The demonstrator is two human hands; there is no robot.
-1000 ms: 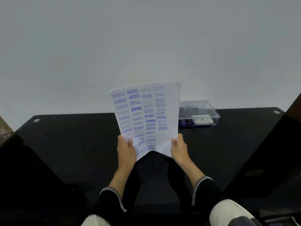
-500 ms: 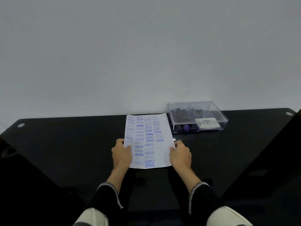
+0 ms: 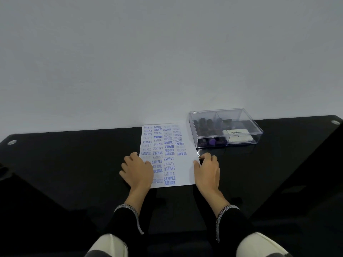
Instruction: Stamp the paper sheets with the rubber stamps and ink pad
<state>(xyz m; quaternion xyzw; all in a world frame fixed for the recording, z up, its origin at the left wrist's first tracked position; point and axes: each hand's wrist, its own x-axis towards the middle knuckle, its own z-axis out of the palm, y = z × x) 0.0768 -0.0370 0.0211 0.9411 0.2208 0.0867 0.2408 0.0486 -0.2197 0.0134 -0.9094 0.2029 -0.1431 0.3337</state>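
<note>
Squaring the paper sheet (image 3: pixel 173 154), your left hand (image 3: pixel 137 171) pressed its nine-o'clock edge, fingers relaxed; your right hand (image 3: pixel 207 168) pinched the three-o'clock edge.

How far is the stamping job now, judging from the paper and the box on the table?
Done: the white paper sheet already carries many blue stamp marks and lies flat on the glossy black table. In hand: the left hand and right hand rest on its side edges. Left: the rubber stamps and white ink pad sit inside the closed clear plastic box; no stamp is out.
</note>
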